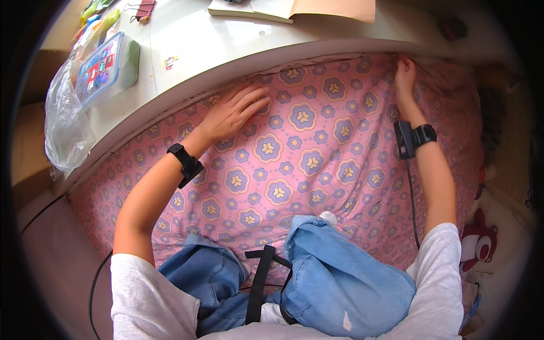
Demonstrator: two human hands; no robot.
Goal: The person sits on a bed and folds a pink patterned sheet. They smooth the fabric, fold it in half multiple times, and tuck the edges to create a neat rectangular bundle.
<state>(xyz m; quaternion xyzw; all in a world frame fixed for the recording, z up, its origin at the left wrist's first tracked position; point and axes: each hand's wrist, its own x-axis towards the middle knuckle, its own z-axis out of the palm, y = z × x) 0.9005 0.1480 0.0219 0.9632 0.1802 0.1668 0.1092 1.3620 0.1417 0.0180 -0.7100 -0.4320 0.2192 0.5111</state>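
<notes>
A pink bedsheet (312,161) with purple flower and paw prints covers the mattress, wrinkled toward the right. My left hand (231,111) lies on it, palm down, close to its far edge, with the fingers stretched and a little apart. At the far right corner, my right hand (406,78) has its fingers curled around the sheet's edge, where the cloth is bunched; the fingertips are partly hidden. Black straps with small devices are on both wrists, and a cable runs down from the right one.
Beyond the sheet stands a white tabletop (187,38). On it are a lidded plastic box (100,70), a clear plastic bag (66,123), a red binder clip (143,9) and an open book (255,10). A plush toy (480,242) lies to the right. A black cable (94,284) hangs at left.
</notes>
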